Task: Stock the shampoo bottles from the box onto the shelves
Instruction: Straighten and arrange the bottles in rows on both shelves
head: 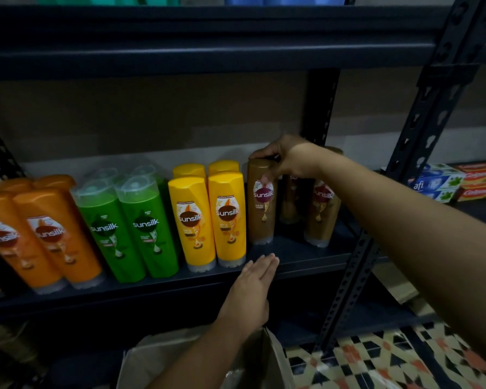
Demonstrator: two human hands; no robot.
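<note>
A brown shampoo bottle [262, 203] stands upright on the dark shelf [298, 259], just right of the yellow bottles [211, 220]. My right hand [285, 161] grips its cap from above, thumb down its front. Two more brown bottles [321, 209] stand behind my right forearm, partly hidden. My left hand [251, 293] hovers flat, fingers straight, at the shelf's front edge below the brown bottle, holding nothing. The open cardboard box [275, 357] sits below, under my left forearm. Green bottles [129, 226] and orange bottles [48, 237] fill the shelf's left part.
A perforated metal upright [357, 276] crosses the shelf's right end, with another post [320, 108] at the back. Toothpaste boxes [458, 182] lie on the neighbouring shelf to the right. An upper shelf [208, 46] hangs overhead. Patterned floor tiles [376, 360] show at bottom right.
</note>
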